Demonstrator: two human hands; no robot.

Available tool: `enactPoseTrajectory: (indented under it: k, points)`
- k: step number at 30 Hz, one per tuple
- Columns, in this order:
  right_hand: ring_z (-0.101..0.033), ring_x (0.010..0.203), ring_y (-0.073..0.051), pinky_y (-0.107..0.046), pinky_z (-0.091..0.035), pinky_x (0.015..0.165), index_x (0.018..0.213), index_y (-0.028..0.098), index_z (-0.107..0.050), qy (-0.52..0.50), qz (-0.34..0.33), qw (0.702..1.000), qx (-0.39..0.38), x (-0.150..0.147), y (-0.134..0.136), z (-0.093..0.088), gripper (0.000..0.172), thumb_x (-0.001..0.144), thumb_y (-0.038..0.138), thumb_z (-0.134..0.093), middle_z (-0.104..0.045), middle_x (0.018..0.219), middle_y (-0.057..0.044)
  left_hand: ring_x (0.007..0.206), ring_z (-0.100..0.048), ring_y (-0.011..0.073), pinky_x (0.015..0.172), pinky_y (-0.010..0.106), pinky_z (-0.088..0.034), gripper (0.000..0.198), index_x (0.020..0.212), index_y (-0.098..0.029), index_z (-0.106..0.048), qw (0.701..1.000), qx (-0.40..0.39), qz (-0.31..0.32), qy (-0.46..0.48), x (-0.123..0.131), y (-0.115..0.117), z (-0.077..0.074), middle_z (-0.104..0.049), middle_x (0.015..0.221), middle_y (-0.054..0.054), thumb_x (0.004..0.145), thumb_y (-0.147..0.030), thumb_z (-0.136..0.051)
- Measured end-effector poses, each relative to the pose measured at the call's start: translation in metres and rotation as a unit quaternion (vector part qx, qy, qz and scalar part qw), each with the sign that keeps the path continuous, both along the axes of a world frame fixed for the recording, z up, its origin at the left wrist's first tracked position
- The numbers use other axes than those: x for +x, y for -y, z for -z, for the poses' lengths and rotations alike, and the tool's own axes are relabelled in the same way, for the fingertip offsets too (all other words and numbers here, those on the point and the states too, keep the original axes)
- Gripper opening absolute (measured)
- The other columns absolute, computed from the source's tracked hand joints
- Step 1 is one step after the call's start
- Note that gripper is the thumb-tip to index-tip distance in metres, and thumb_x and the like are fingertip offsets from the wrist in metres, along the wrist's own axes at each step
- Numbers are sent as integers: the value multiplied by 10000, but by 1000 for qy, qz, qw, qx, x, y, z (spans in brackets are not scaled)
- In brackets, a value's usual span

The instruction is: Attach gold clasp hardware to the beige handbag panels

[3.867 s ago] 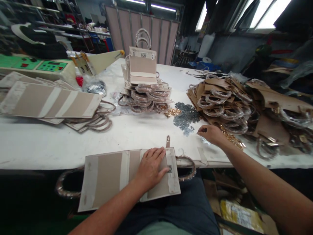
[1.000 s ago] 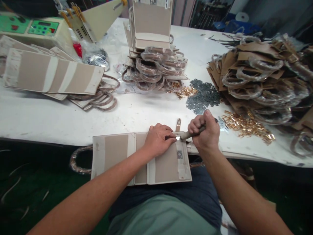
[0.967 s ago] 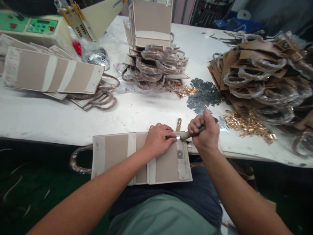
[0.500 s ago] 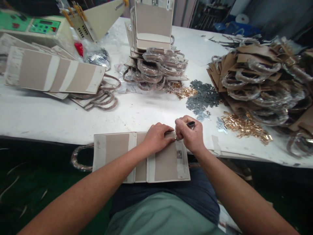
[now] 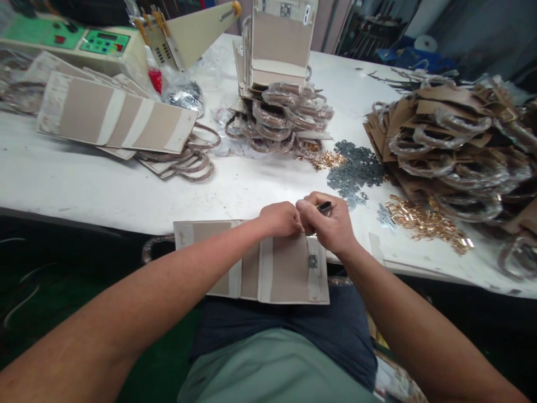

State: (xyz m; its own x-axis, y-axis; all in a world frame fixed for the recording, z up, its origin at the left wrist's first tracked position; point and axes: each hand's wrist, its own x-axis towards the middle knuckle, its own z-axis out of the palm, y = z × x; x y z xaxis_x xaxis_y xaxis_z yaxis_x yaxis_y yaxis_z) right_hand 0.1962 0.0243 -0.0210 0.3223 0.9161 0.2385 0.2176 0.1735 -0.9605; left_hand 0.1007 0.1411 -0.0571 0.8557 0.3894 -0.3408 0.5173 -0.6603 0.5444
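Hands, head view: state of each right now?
Left hand: curled over the bag panel; can't tell if fully closed or gripping.
Right hand: closed around a dark-ended tool.

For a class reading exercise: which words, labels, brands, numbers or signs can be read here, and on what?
None can be read.
Green control panel: any markings are too small and blurred to read.
Its display: too blurred to read.
Beige panel being worked on: no lettering visible.
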Motion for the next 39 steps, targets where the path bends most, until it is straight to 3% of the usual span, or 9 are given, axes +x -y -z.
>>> enactPoseTrajectory:
  k: [3, 8, 14, 18, 23, 27, 32, 36, 39]
  points:
    - [-428, 516, -120, -284, -312, 505, 605, 214, -552, 60, -34, 997, -24, 0, -3, 1, 488, 907, 528, -774, -506, 539, 41, 1001, -685, 257, 833, 327, -479, 369, 1104, -216, -766, 1000, 18, 7, -10, -1, 1, 0, -774, 1136, 96, 914, -510, -649]
    - [-429, 493, -131, -298, -321, 496, 606, 228, -517, 20, -15, 999, -23, 11, 9, 9, 462, 975, 435, -703, -509, 532, 36, 813, -698, 244, 691, 326, -448, 401, 854, -244, -802, 998, 8, -35, -48, -5, 2, -6, -783, 886, 65, 842, -625, -677]
    - [-394, 432, -127, -289, -305, 433, 645, 252, -478, -108, 38, 987, 114, 6, 13, 5, 438, 966, 402, -735, -459, 526, 57, 776, -679, 198, 641, 306, -386, 273, 862, -316, -831, 998, 9, -47, -31, -6, 1, -5, -793, 873, 1, 804, -564, -733]
    - [-422, 462, -133, -298, -324, 468, 622, 243, -512, -53, 51, 996, 54, 3, 12, 12, 440, 980, 387, -723, -485, 519, 41, 726, -660, 197, 623, 310, -371, 304, 798, -289, -827, 998, 11, -38, -38, -4, 0, -5, -773, 795, 20, 817, -564, -698]
    - [-400, 438, -120, -289, -325, 452, 649, 248, -494, -82, 70, 986, 126, 5, 12, 16, 428, 971, 402, -729, -454, 533, 64, 755, -667, 191, 662, 295, -393, 272, 884, -318, -843, 998, 8, -48, -39, -3, -1, -4, -791, 853, 7, 801, -549, -725]
    - [-412, 452, -120, -288, -328, 459, 630, 241, -497, -56, 62, 994, 72, 5, 12, 18, 442, 976, 399, -722, -471, 515, 57, 723, -656, 188, 645, 301, -383, 323, 811, -279, -830, 999, 0, -33, -43, -2, -2, -3, -772, 795, 23, 824, -571, -694]
    - [-388, 432, -114, -290, -316, 432, 635, 249, -472, -98, 82, 979, 161, 10, 13, 12, 446, 951, 402, -749, -449, 531, 62, 766, -663, 186, 671, 301, -400, 269, 909, -317, -843, 998, -9, -48, -49, 0, -3, -6, -796, 889, 8, 801, -542, -742]
    - [-396, 441, -124, -307, -322, 450, 618, 256, -478, -88, 93, 988, 86, 11, 15, 14, 459, 958, 415, -741, -443, 518, 53, 735, -655, 186, 667, 306, -405, 286, 852, -300, -837, 998, -14, -43, -52, 0, -3, -8, -778, 807, 13, 806, -557, -722]
    - [-412, 452, -131, -318, -332, 463, 629, 260, -482, -97, 96, 985, 102, 10, 18, 16, 446, 961, 416, -736, -453, 533, 46, 745, -656, 187, 676, 307, -414, 277, 876, -303, -841, 998, -14, -46, -50, 0, -3, -6, -789, 847, 17, 791, -547, -742]
